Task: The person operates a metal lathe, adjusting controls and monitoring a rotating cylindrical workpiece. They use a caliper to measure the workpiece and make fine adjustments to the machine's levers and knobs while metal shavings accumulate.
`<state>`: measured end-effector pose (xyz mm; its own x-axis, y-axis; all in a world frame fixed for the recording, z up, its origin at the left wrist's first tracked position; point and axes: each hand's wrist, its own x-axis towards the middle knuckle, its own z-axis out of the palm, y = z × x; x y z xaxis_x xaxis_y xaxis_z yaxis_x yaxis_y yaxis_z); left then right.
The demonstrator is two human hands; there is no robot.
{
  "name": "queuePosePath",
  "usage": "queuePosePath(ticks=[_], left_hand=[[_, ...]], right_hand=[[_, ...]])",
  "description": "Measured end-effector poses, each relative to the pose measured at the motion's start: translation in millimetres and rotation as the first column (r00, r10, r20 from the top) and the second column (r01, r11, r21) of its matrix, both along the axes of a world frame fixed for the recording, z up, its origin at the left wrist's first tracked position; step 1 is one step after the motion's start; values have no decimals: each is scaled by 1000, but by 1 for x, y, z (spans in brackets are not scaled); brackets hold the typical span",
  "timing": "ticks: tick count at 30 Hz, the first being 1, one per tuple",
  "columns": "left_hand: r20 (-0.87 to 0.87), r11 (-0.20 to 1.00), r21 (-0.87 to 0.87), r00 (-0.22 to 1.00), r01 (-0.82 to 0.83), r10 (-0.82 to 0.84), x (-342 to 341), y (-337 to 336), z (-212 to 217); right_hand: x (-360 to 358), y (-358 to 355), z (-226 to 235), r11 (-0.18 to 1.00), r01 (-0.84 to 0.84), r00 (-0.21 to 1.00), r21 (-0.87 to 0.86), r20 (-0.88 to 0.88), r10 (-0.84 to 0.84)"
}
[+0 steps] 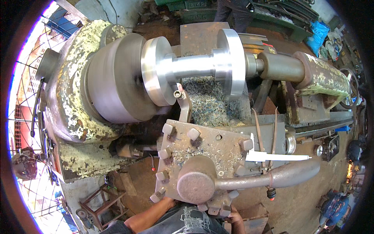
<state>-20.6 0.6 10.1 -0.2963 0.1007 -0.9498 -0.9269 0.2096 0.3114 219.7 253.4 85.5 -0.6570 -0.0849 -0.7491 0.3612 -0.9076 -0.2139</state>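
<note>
Metal spool (193, 65), shiny, disc at each end, sits level in the lathe between the blurred chuck (117, 78) on the left and the tailstock (282, 66) on the right. Cutting tool (184, 104) has its tip at the left disc; can't tell if touching. Chips (212, 103) piled below the spool. Left grip (168, 203) and right grip (234, 217) both down by the near edge of the tool block (206, 142), partly hidden; can't tell if either is open or closed. White caliper (272, 156) at block's right side, above the thick handle (296, 173).
</note>
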Motion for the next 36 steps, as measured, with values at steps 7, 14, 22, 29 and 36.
queuePosePath(ticks=[7,14,22,29,36], left_hand=[[-7,1000,-3,1000,5,-5,0,-1,-1],[-10,1000,-12,1000,9,-9,1,-5,-2],[-13,1000,-10,1000,9,-9,4,-3,-4],[-15,1000,-14,1000,10,-10,5,-4,-6],[-21,1000,-16,1000,10,-11,5,-7,-6]], right_hand=[[9,0,-10,1000,-7,999,-27,-36,6],[12,1,-12,998,-38,999,-44,-16,37],[-5,2,5,1000,5,1000,-23,-16,-5],[-11,6,5,999,-14,1000,-34,-12,13],[-5,4,3,999,-2,1000,-53,-15,1]])
